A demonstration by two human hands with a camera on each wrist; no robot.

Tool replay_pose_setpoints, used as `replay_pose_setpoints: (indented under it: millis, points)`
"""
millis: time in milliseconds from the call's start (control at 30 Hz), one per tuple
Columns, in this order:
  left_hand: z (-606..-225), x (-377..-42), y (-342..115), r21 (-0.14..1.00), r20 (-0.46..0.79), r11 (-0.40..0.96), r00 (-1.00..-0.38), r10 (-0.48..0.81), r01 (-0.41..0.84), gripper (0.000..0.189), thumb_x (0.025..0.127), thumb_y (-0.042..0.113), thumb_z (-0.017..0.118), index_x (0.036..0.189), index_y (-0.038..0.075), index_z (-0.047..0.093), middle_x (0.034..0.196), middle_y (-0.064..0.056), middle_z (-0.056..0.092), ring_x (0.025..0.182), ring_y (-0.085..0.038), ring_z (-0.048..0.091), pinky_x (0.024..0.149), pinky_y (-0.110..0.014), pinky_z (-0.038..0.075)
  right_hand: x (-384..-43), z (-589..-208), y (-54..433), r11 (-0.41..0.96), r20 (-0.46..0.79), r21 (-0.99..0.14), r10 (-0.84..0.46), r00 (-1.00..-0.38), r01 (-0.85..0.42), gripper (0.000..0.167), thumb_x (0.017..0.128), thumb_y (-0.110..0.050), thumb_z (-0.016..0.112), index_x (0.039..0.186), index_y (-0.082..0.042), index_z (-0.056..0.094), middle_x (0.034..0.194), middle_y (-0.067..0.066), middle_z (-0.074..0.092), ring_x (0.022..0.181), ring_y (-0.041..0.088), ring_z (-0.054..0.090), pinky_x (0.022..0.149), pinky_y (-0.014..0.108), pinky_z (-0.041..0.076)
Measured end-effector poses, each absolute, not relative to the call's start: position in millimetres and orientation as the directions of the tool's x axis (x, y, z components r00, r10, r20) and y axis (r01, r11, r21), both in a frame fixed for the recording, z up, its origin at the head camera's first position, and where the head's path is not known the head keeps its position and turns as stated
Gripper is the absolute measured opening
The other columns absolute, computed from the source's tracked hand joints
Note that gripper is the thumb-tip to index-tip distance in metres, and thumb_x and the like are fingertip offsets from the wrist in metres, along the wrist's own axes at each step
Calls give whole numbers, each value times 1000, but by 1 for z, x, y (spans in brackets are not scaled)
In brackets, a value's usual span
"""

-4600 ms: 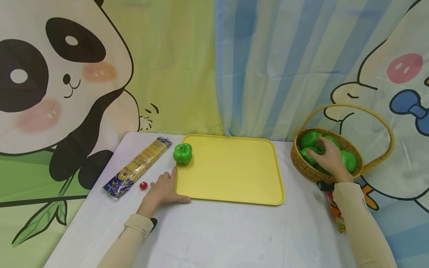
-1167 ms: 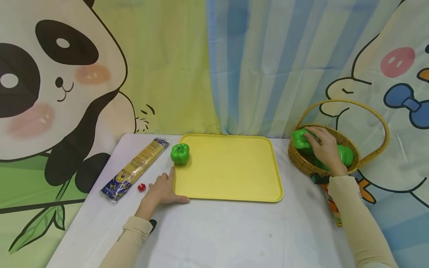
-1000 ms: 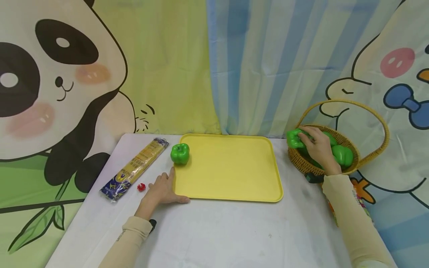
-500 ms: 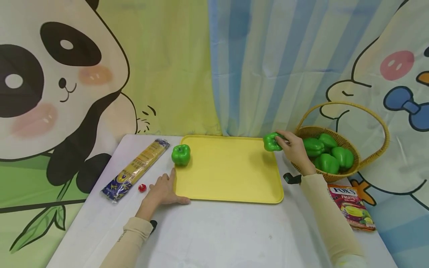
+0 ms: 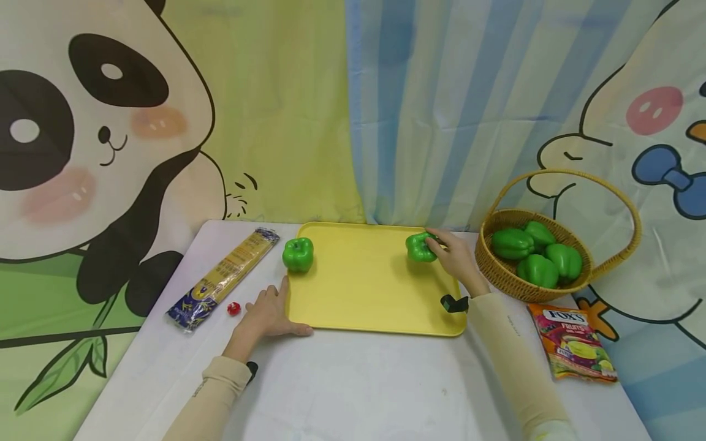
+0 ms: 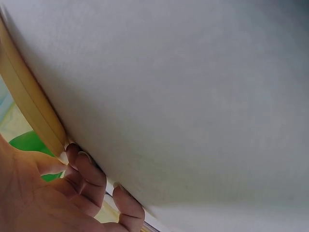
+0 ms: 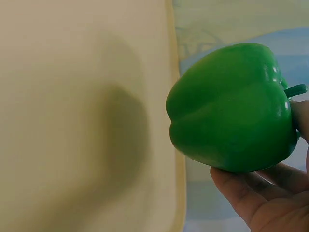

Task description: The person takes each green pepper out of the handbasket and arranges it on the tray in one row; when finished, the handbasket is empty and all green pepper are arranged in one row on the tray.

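My right hand (image 5: 456,256) grips a green bell pepper (image 5: 420,247) above the right part of the yellow tray (image 5: 358,294). In the right wrist view the pepper (image 7: 231,108) lies sideways in the fingers, its stem towards the hand, and a shadow falls on the tray. My left hand (image 5: 268,313) rests at the tray's near left corner, forefinger by the left edge and thumb along the front edge. A second green bell pepper (image 5: 298,255) stands upright at the tray's left edge, beyond that hand.
A wicker basket (image 5: 499,278) with a tall handle holds several green peppers (image 5: 513,244) at the right. Before it lies a red candy bag (image 5: 575,344). Left of the tray are a long pasta packet (image 5: 223,278) and a small red object (image 5: 234,309). A curtain backs the table.
My right hand has taken a bell pepper out of the basket and carried it left over the tray. The candy bag is now uncovered by the arm. My left hand stays at the tray corner.
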State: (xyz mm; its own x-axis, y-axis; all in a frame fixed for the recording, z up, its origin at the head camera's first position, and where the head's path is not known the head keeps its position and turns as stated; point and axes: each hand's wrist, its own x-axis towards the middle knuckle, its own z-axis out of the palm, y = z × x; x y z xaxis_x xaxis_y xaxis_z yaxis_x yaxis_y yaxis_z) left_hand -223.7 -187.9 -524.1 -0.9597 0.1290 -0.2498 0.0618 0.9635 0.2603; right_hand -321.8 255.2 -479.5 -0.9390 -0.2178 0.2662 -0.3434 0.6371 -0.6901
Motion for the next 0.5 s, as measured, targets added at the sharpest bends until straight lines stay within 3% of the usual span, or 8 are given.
replay_pose_setpoints:
  millis: [200,500]
  points:
    - [-524,-224,-188,262,-241,963,-962,130,64,151,53,90,72,160,2,14,130,-27,50,113,-37,51,93,-77,41,-322,-489,240,624,250,-704,-228,-941,-339,43,104,-24,56,143,-5,55,141,24,58,119,43,64,96,53,56]
    - [-524,-223,-188,274,-244,960,-961,130,61,151,52,90,73,161,2,13,131,-27,50,113,-38,51,94,-78,40,-325,-494,227,663,181,-688,-236,-955,-294,44,105,-31,53,145,-12,55,146,20,56,119,43,64,94,53,56]
